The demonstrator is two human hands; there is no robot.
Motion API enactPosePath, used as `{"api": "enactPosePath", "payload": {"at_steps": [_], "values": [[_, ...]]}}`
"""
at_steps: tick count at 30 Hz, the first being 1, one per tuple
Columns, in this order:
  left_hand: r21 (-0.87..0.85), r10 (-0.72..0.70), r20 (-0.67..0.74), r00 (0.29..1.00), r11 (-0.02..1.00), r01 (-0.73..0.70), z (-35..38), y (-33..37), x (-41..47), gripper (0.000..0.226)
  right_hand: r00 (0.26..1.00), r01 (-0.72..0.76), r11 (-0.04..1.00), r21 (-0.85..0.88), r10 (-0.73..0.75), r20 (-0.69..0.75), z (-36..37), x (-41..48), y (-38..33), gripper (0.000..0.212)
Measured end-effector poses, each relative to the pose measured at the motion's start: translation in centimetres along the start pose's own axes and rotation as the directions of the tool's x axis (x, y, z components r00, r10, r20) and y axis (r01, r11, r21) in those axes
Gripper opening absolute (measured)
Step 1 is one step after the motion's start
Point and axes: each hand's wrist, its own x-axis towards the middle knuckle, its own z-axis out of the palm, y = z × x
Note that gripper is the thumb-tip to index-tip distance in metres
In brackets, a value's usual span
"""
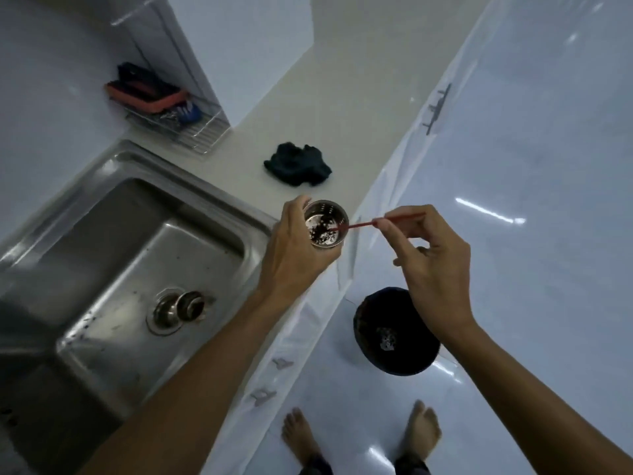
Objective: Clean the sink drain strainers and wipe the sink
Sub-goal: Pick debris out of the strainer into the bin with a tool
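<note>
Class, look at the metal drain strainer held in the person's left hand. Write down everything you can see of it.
The drain strainer is a small round cup of shiny metal with a rolled rim and rows of small holes in its wall. It is tilted so its open mouth faces the camera. Dark bits of debris cling to its inside bottom. The left hand grips it around the outside, above the counter edge beside the sink. The tip of a thin red stick, pinched in the right hand, reaches inside among the debris.
</note>
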Motion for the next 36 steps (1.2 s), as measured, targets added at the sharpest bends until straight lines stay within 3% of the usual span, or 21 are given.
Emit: {"api": "enactPosePath", "payload": {"at_steps": [3, 7, 13, 18, 25, 31, 36], "values": [[-0.064, 0.043, 0.036, 0.998, 0.997, -0.040, 7.3, 3.9, 0.0, 0.082, 0.997, -0.060, 0.995, -0.076, 0.056, -0.045, -5.9, 0.1, 4.1, 0.012], [-0.143, 0.003, 0.128, 0.992, 0.990, 0.016, 18.2, 4.7, -1.6, 0.075, 0.983, -0.175, 0.976, -0.127, 0.166, -0.075, -10.8, -1.6, 12.8, 0.011], [-0.108, -0.020, 0.288, 0.957, 0.993, 0.053, 33.4, -1.5, -4.7, 0.072, 0.940, -0.337, 0.930, -0.150, 0.322, -0.116, -11.2, -6.1, 28.1, 0.011], [-0.080, -0.015, 0.368, 0.930, 0.996, 0.048, 40.7, -7.3, -7.2, 0.072, 0.922, -0.388, 0.898, -0.207, 0.379, -0.083, -9.4, -9.3, 37.6, 0.015], [-0.033, -0.015, 0.463, 0.886, 0.999, 0.034, 45.4, -12.3, -10.3, 0.074, 0.892, -0.450, 0.860, -0.242, 0.444, -0.080, -6.5, -13.9, 45.0, 0.017], [0.024, -0.042, 0.495, 0.868, 0.999, 0.035, 46.7, -13.7, -11.0, 0.072, 0.860, -0.504, 0.831, -0.233, 0.459, -0.225, -6.2, -14.6, 47.9, 0.018], [0.069, -0.025, 0.520, 0.854, 0.998, -0.013, 46.8, -13.8, -11.7, 0.074, 0.888, -0.460, 0.846, -0.270, 0.445, -0.119, -4.9, -16.2, 47.1, 0.017]]}}
